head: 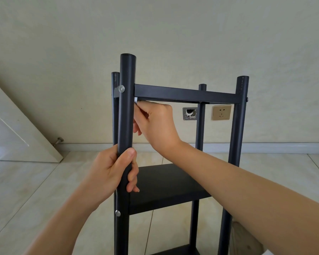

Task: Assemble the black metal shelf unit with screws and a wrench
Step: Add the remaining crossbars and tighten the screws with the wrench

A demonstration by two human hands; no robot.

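I'm seeing even, soft daylight giving a bright sharp view, glare shining off the glossy floor tiles [17, 181] at left, faint shadows only, and wide-angle distortion bending the baseboard [265, 147] and edges.

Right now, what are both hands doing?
Left hand: gripping the front post of the shelf unit.
Right hand: pinching a small silver tool under the top shelf.
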